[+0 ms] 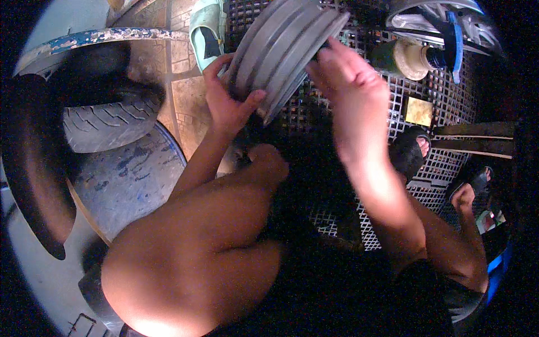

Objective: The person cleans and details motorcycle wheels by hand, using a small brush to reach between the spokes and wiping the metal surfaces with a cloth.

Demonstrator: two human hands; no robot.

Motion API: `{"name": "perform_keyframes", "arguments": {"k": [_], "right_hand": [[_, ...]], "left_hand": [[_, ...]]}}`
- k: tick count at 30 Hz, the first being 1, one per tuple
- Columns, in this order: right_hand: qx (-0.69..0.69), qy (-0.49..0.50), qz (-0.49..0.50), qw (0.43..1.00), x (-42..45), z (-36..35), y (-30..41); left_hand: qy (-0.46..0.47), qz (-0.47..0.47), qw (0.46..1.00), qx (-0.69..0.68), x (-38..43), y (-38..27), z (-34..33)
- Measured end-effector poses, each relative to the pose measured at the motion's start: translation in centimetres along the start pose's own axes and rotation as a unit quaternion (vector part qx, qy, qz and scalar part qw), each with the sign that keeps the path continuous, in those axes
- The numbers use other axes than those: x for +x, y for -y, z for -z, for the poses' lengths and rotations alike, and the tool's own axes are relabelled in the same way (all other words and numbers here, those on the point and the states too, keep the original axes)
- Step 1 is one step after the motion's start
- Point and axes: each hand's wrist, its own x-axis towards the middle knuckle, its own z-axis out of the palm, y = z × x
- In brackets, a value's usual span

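Observation:
A grey metal wheel rim (273, 54) stands tilted before me at the top centre, its grooved outer face towards me. My left hand (227, 97) grips its lower left edge, thumb and fingers spread around it. My right hand (349, 76) is at the rim's right edge, somewhat blurred; its fingertips reach behind that edge, so its hold is unclear. Just left of the rim lies a pale green shoe (207, 36). Right of my right hand lies a cylindrical piece (408, 59) with a dark end, beside a blue strip-like part (454, 46).
Motorcycle tyres (111, 124) and a scuffed drum-like surface (130, 181) stand at the left. Black plastic grating (408, 92) covers the floor, with a yellowish square block (419, 111) on it. Another spoked rim (476, 25) is at the top right. Sandalled feet (421, 145) show at the right.

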Motion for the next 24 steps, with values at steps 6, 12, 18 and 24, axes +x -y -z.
{"name": "perform_keyframes", "arguments": {"k": [6,12,18,24], "right_hand": [[-0.280,0.001,0.122,0.952,-5.9,-0.1,-6.6],[-0.298,0.161,0.274,0.900,-4.5,5.6,-14.9],[-0.459,0.347,0.404,0.712,2.5,9.6,-16.9],[-0.576,0.302,0.380,0.658,7.5,12.2,-14.8]], "left_hand": [[-0.056,0.058,0.983,0.167,1.6,-1.2,-1.4],[-0.083,-0.041,0.990,0.110,2.8,-2.1,-3.3],[-0.068,-0.034,0.982,0.174,2.8,-2.0,-2.7],[-0.082,-0.052,0.982,0.159,1.9,-2.4,-3.5]]}}
